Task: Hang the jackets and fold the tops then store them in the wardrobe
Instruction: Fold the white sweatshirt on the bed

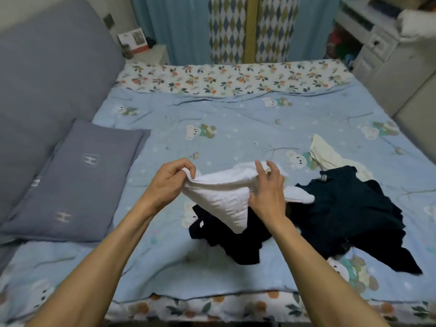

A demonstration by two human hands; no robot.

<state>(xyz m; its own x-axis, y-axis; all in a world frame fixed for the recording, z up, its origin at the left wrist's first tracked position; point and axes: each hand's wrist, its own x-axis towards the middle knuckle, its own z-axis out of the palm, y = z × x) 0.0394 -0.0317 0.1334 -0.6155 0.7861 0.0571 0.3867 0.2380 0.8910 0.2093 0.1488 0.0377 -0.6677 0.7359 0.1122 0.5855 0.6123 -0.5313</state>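
Observation:
A white textured top [224, 199] hangs bunched above the bed, held up between both hands. My left hand [169, 182] pinches its left edge with curled fingers. My right hand [267, 192] is against the cloth's right side, its thumb tucked under a fold and its fingers spread loosely above. Under the white top lies a black garment [226, 241]. A dark teal top [354, 208] is crumpled to the right, and a cream garment [328, 154] sticks out behind it.
The clothes lie on a bed with a light blue bear-print quilt [236, 128]. A grey pillow [77, 180] and grey headboard [47, 74] are on the left. Curtains [236, 27] hang behind the bed, and white furniture [382, 50] stands at the far right.

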